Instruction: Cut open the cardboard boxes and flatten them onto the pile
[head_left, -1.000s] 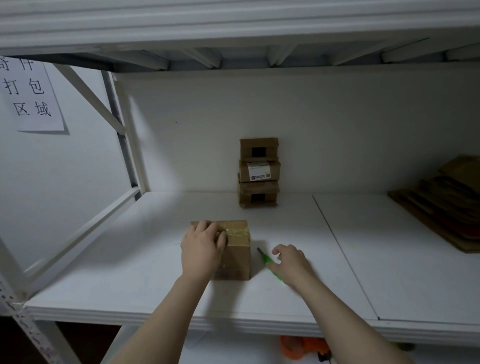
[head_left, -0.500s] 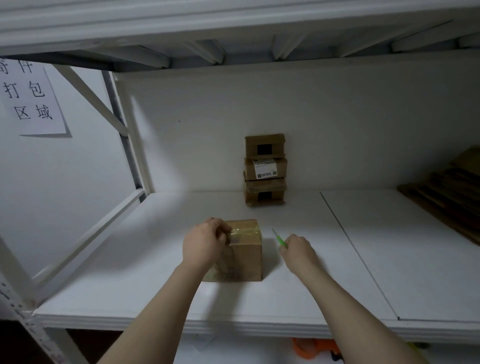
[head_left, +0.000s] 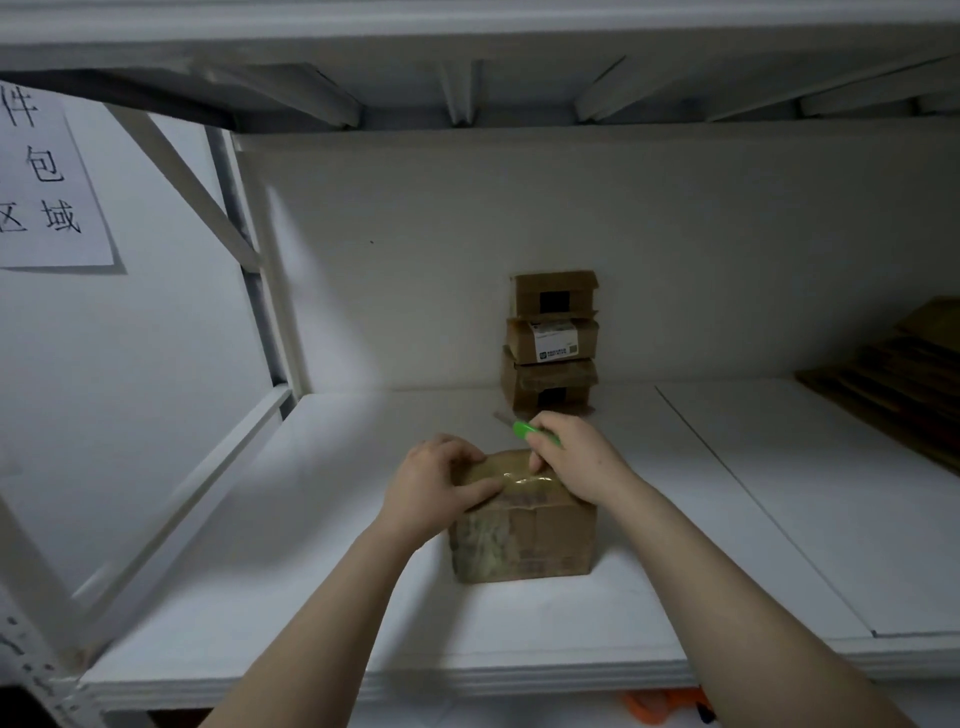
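The step in hand, by my judgement, is the opening cut on one sealed cardboard box (head_left: 524, 525), which stands near the front of the white shelf (head_left: 332, 519), roughly at its middle. The left hand (head_left: 441, 488) lies spread and pressed flat on the box's top left part, steadying it. The right hand (head_left: 576, 457) is closed around a green utility knife (head_left: 524, 430); the blade end points up and to the far left, clear of the box, while the fingertips touch the glossy clear tape (head_left: 514, 480) that runs across the top.

The next move appears to call for turning the blade down onto the tape seam and drawing it along, with the left hand's fingers kept off the cutting line.

A stack of three boxes (head_left: 553, 343) waits at the far wall. Flattened cardboard (head_left: 904, 384) lies at the far right, well apart, and is presumably the pile.

Writing: the paper sign (head_left: 47, 176) on the left wall shows the characters 件, 包, 区 and 域, partly cut off at the frame edge. The middle stacked box carries a white shipping label (head_left: 555, 343); its print is too small to read.
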